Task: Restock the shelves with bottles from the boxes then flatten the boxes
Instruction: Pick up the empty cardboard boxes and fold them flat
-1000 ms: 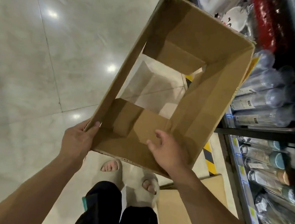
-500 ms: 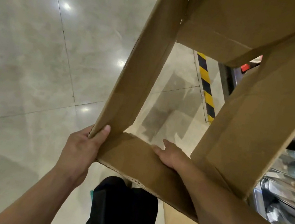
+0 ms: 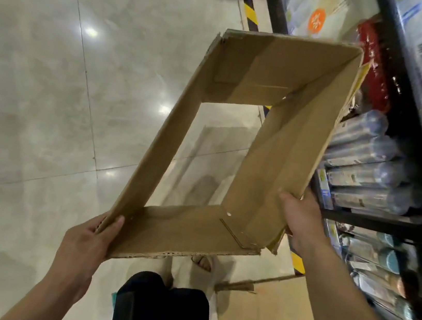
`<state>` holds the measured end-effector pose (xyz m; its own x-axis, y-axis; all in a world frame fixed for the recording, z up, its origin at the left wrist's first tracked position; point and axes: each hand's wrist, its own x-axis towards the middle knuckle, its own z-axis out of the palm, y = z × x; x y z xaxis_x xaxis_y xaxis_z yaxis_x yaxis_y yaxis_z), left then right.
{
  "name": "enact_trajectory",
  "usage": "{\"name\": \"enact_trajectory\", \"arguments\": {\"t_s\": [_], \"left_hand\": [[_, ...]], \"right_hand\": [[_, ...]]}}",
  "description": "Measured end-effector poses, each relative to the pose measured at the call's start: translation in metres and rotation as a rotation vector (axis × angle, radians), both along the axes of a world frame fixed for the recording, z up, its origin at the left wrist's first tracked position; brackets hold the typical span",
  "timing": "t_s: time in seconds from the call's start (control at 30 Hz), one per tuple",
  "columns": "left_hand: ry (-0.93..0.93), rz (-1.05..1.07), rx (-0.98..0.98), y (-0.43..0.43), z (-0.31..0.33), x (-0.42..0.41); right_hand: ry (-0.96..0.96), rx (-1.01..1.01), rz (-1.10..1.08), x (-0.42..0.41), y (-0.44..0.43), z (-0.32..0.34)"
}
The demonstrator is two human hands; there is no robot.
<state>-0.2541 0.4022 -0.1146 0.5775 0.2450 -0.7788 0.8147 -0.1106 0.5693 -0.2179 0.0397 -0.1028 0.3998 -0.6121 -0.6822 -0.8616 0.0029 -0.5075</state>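
Box (image 3: 282,148): one, open at top and bottom, held between my two hands.
Left hand (image 3: 84,245): grasping its near left corner, thumb inside.
Right hand (image 3: 301,221): grasping its right wall.
Flat cardboard (image 3: 271,317): one, under my right forearm.
Bottles (image 3: 364,178): four lying on the shelf (image 3: 374,222) right of my right hand; lower rows too blurred to count.
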Motion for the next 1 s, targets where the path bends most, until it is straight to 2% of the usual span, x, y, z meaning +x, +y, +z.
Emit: {"name": "enact_trajectory", "arguments": {"t_s": [0.03,0.1,0.2,0.23,0.27,0.4,0.53,0.6,0.67,0.73,0.83,0.9,1.0], "left_hand": [[0.009,-0.037,0.027,0.004,-0.001,-0.003],[0.052,-0.186,0.081,0.014,-0.003,-0.004],[0.230,-0.690,0.168,0.031,0.001,0.005],[0.266,-0.821,0.173,0.032,0.005,0.011],[0.262,-0.857,0.126,0.027,0.011,0.018],[0.034,-0.828,-0.055,-0.023,0.039,0.043],[-0.247,-0.932,-0.280,-0.091,0.051,0.060],[-0.326,-0.942,-0.325,-0.117,0.047,0.059],[-0.371,-0.953,-0.295,-0.130,0.040,0.056],[-0.414,-0.958,-0.163,-0.133,0.035,0.053],[-0.486,-0.921,-0.039,-0.128,0.033,0.046],[-0.458,-0.808,-0.043,-0.119,0.035,0.047],[-0.427,-0.656,-0.136,-0.095,0.043,0.055]], "right_hand": [[-0.008,0.108,-0.041,0.000,0.003,-0.007],[0.005,0.112,0.051,0.001,0.009,-0.016],[-0.016,0.136,0.104,0.002,0.020,-0.018],[-0.020,0.164,0.095,0.000,0.022,-0.018],[-0.027,0.186,0.087,-0.001,0.023,-0.018],[-0.110,0.271,0.078,0.001,0.038,-0.012],[-0.166,0.379,0.100,0.008,0.061,-0.001],[-0.197,0.445,0.110,0.011,0.071,0.006],[-0.238,0.550,0.111,0.013,0.077,0.013],[-0.288,0.670,0.132,0.013,0.079,0.019],[-0.310,0.821,0.259,0.006,0.075,0.022],[-0.323,0.859,0.304,0.001,0.073,0.020],[-0.381,0.759,0.135,-0.004,0.068,0.016]]}}
